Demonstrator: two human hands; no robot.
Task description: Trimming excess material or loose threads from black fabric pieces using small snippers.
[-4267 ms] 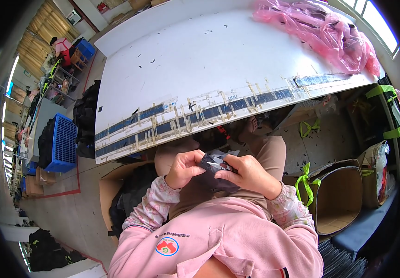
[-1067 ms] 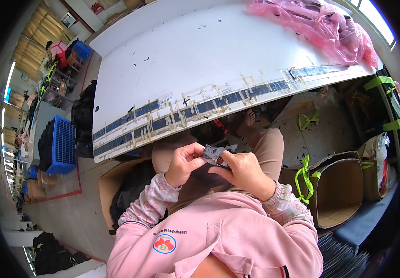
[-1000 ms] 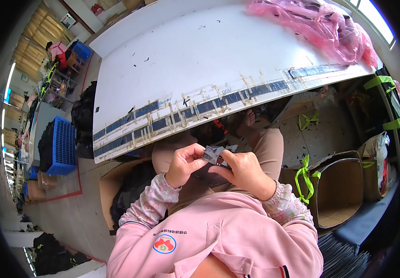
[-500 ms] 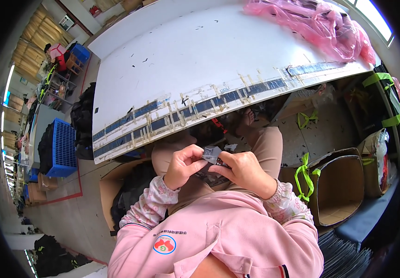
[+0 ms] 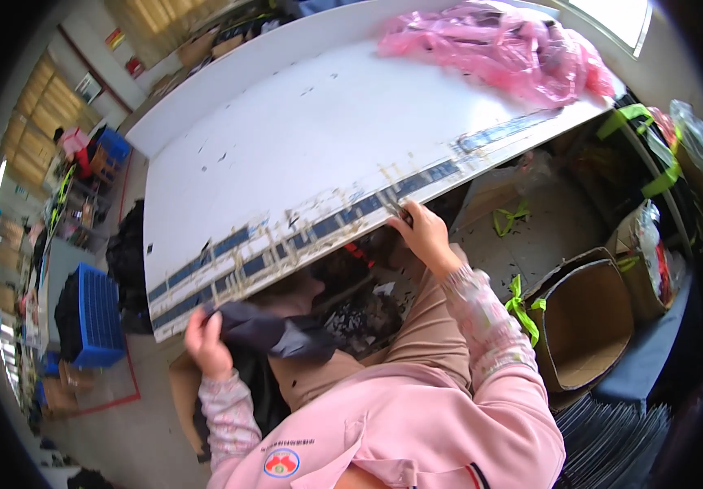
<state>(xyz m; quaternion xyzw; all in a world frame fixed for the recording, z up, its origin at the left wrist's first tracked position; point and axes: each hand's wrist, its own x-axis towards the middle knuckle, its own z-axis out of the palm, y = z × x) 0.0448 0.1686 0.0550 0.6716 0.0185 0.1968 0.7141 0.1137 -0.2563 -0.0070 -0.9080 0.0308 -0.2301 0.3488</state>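
My left hand [image 5: 207,346] is out over the table's front edge on the left, its fingers closed on one end of a dark cloth piece [image 5: 278,332]. The cloth, black with a greyer patch, stretches to the right above my lap. Further right, my right hand [image 5: 426,240] is raised at the front edge of the white table [image 5: 286,138]. Its thumb and fingers are pinched around a small dark object [image 5: 403,215], mostly hidden by the fingers, whose kind I cannot make out.
Pink plastic sheeting [image 5: 498,49] lies at the table's back right. An open cardboard box [image 5: 588,326] stands to my right, with neon-yellow strips tied on it. Stacked dark sheets [image 5: 612,444] sit behind it. On the left are a blue crate [image 5: 101,314] and a distant person [image 5: 79,147].
My hands were together over my lap, working on a small grey-black piece. They have parted: the left went left with the dark cloth, the right forward to the table edge. The view has shifted.
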